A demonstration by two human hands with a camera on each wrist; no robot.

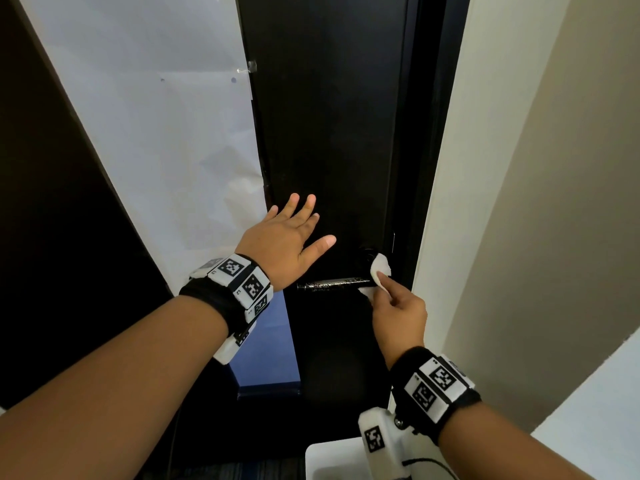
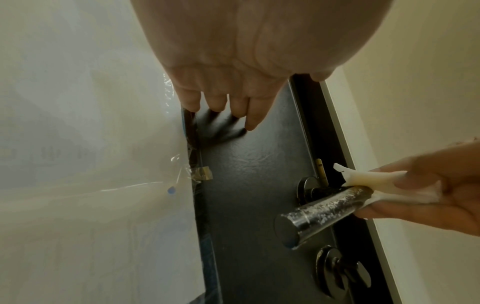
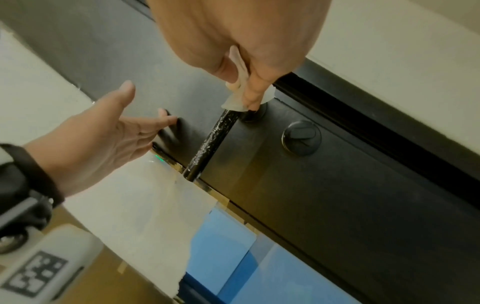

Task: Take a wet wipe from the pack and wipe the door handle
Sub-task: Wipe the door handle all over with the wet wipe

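Your head view is dim and contrasty: the black door [image 1: 332, 133] swallows detail, while the white sheet [image 1: 156, 116] beside it reads pale grey. Straight edges bow toward the corners. In your left wrist view the left hand [image 2: 233, 51] is close, soft and washed out, and its fingers [image 2: 253, 115] cast blurred shadows on the door. Glare streaks the tape [image 2: 202, 173], and specks glint on the door handle [image 2: 322, 211]. Your right wrist view is softly blurred and tilted.

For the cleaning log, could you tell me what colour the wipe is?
White. The wet wipe, pinched by the right hand around the door handle, shows best in the left wrist view.
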